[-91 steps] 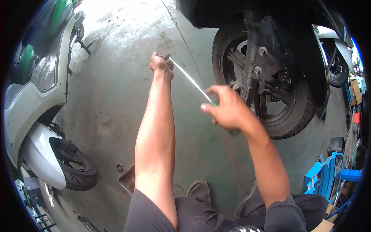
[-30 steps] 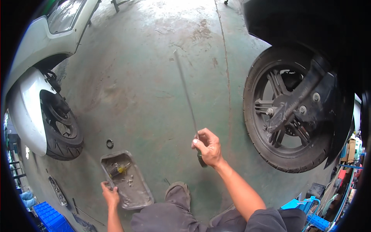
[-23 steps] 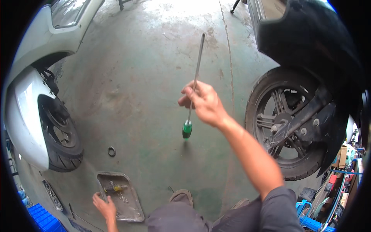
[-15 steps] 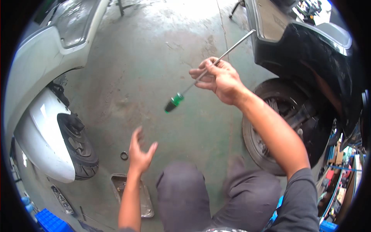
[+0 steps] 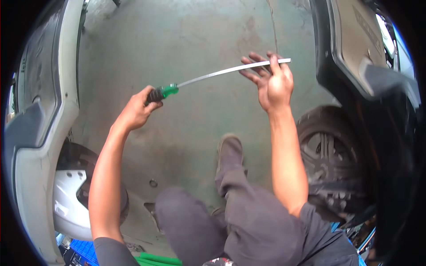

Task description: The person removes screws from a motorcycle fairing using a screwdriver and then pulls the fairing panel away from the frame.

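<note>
A long screwdriver [image 5: 222, 71] with a green and black handle lies across between my hands, well above the floor. My left hand [image 5: 134, 111] is closed round its handle at the left. Near the tip, the thumb of my right hand [image 5: 276, 88] presses on the flat metal shaft. The other fingers of that hand are loosely spread behind and beside the shaft. The shaft looks slightly curved in this view.
A scooter with a pale body [image 5: 66, 106] and a white fender [image 5: 73, 217] stands at left. Another, dark, with a spoked wheel [image 5: 328, 155], stands at right. A small ring [image 5: 153, 182] lies on the floor [image 5: 186, 133]. A blue crate [image 5: 84, 250] is at lower left.
My left hand, empty before, has risen and taken the screwdriver's handle. My right hand has slid toward the tip, and the shaft has turned nearly level. One leg has stepped forward.
</note>
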Demonstrator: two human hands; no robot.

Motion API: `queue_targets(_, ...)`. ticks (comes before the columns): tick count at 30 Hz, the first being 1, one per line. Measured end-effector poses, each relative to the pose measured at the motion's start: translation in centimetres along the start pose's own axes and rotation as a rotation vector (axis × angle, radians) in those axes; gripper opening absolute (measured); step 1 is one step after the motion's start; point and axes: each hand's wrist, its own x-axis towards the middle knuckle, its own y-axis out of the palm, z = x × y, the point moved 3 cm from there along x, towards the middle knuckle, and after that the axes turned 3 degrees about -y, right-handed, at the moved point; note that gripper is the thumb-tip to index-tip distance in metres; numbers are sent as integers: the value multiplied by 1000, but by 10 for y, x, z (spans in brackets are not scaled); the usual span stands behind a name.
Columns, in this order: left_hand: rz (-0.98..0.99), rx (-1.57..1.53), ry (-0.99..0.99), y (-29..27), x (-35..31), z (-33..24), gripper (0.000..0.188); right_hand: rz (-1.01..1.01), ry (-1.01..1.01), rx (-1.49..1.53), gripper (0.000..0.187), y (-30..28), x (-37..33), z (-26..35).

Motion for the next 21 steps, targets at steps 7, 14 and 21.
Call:
queue_targets(7, 195, 218, 99, 17, 80, -39, 29, -198, -266, -159, 33, -48, 18, 10)
queue_targets(14, 171, -3, 265, 53, 142, -47, 29, -183, -330, -316, 27, -83, 37, 28)
queue_targets(21, 113, -141, 364, 71, 155, -32, 32, -166, -342, -387, 22, -83, 35, 29)
